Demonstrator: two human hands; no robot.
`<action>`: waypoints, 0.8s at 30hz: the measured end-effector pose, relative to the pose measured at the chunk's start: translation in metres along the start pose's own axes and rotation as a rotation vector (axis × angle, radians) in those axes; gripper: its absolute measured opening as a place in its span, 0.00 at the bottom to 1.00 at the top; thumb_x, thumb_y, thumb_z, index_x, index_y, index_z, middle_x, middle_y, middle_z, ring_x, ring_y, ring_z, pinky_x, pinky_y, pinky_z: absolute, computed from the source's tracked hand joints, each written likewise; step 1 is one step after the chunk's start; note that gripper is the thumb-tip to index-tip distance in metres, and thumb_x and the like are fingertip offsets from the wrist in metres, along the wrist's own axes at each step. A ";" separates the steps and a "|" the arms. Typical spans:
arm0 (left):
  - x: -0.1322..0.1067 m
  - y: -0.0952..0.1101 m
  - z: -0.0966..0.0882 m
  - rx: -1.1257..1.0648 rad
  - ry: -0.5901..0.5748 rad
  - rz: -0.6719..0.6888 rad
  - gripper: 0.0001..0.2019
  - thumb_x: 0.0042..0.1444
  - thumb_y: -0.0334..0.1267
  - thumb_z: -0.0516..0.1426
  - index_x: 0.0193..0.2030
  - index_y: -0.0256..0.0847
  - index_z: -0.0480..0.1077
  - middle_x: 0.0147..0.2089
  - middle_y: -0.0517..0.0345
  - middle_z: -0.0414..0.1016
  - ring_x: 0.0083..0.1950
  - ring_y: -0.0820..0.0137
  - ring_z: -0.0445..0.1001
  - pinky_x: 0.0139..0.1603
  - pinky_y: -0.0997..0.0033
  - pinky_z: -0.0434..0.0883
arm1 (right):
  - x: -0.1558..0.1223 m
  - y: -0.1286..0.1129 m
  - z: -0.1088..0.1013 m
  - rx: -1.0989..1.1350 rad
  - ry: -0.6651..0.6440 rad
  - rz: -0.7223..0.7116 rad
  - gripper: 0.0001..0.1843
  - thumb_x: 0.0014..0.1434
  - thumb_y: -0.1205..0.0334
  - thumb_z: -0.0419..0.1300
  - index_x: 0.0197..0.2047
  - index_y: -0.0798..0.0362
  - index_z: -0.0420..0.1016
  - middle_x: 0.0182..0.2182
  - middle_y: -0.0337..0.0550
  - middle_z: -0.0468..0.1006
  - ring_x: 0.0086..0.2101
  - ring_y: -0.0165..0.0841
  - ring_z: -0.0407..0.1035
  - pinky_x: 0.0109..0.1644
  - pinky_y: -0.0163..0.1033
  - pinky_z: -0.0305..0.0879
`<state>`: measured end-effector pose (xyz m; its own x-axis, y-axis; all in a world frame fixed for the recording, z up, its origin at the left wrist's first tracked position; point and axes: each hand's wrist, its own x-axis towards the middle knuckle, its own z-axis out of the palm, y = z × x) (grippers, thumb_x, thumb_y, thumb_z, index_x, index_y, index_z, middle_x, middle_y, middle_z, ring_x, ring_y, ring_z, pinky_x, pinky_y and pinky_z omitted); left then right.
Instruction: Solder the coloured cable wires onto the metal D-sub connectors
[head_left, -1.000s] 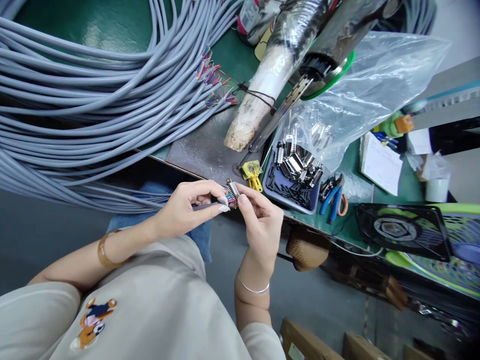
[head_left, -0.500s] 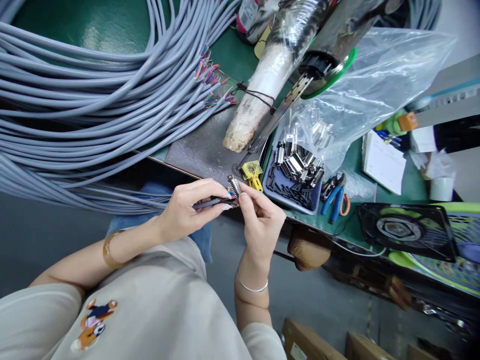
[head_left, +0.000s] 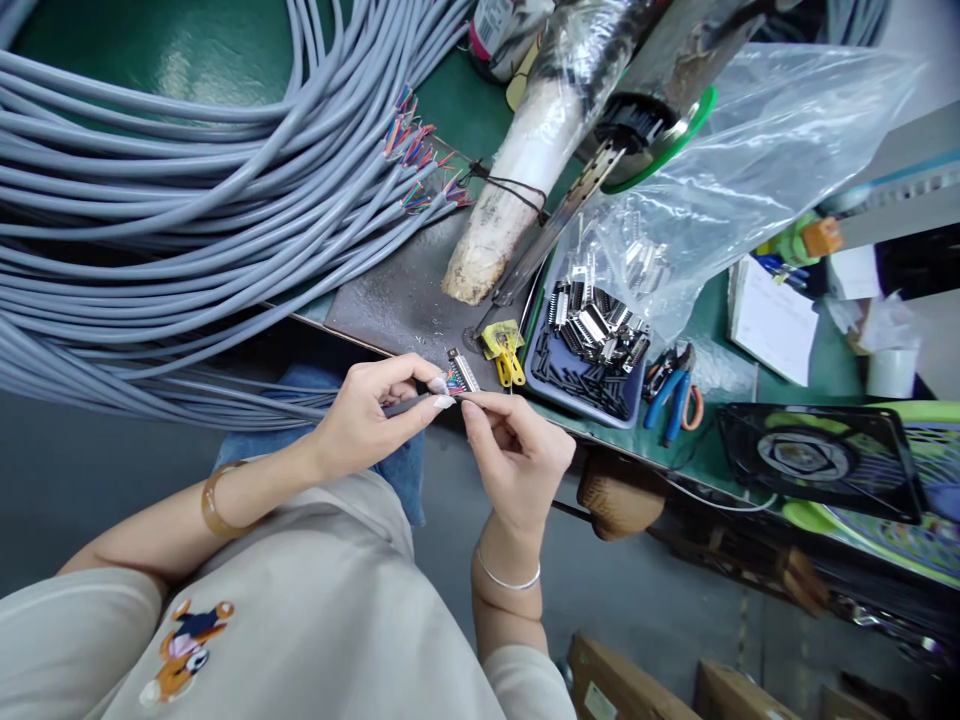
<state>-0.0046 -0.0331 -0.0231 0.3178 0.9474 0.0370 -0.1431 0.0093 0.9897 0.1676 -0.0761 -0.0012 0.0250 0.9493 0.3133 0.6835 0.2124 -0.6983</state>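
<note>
My left hand (head_left: 371, 415) pinches the end of a grey cable (head_left: 405, 404) just behind its coloured wires. A small metal connector (head_left: 463, 370) sits on those wire ends, sticking up past my fingertips. My right hand (head_left: 517, 455) is closed in a pinch just below the connector, its fingertips touching the cable end near the coloured wires. Both hands hover at the front edge of the green bench (head_left: 465, 120).
A big bundle of grey cables (head_left: 187, 200) with stripped coloured ends fills the left. A blue tray (head_left: 581, 380) of metal connectors, a clear plastic bag (head_left: 720, 160), blue-handled pliers (head_left: 671, 390), a yellow clip (head_left: 504, 345), a fan (head_left: 817, 460) and a wrapped machine arm (head_left: 525, 180) lie to the right.
My right fingers have slid off the connector down to the cable end below it. The connector now stands free above my fingertips. My left hand keeps its grip.
</note>
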 end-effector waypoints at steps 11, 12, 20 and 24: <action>0.019 0.011 -0.003 -0.250 0.043 -0.220 0.10 0.44 0.32 0.67 0.28 0.35 0.69 0.32 0.59 0.75 0.20 0.86 0.60 0.18 0.84 0.60 | 0.007 -0.001 -0.001 0.379 0.619 -0.146 0.10 0.64 0.66 0.60 0.48 0.49 0.75 0.19 0.26 0.73 0.12 0.22 0.56 0.16 0.29 0.50; 0.021 0.012 -0.004 -0.261 0.047 -0.237 0.11 0.44 0.32 0.68 0.28 0.36 0.69 0.32 0.59 0.75 0.19 0.86 0.59 0.17 0.84 0.58 | 0.007 -0.002 0.000 0.336 0.605 -0.126 0.11 0.65 0.68 0.60 0.50 0.48 0.74 0.24 0.28 0.79 0.14 0.22 0.63 0.17 0.28 0.55; 0.029 0.012 0.000 -0.228 0.127 -0.205 0.10 0.43 0.31 0.67 0.27 0.37 0.68 0.30 0.60 0.75 0.20 0.85 0.59 0.17 0.84 0.54 | 0.005 0.008 0.020 0.190 0.248 0.016 0.04 0.63 0.68 0.66 0.40 0.50 0.76 0.42 0.41 0.87 0.42 0.33 0.84 0.43 0.36 0.82; 0.035 0.009 0.004 -0.138 0.220 -0.097 0.09 0.43 0.30 0.65 0.25 0.38 0.67 0.31 0.58 0.76 0.27 0.80 0.69 0.21 0.84 0.60 | 0.013 0.010 0.027 0.149 0.286 -0.065 0.06 0.63 0.70 0.65 0.38 0.50 0.74 0.44 0.42 0.87 0.44 0.33 0.83 0.47 0.38 0.82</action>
<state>0.0091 -0.0007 -0.0128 0.1269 0.9865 -0.1034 -0.2527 0.1330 0.9584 0.1555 -0.0552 -0.0214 0.2030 0.8335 0.5138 0.5765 0.3224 -0.7508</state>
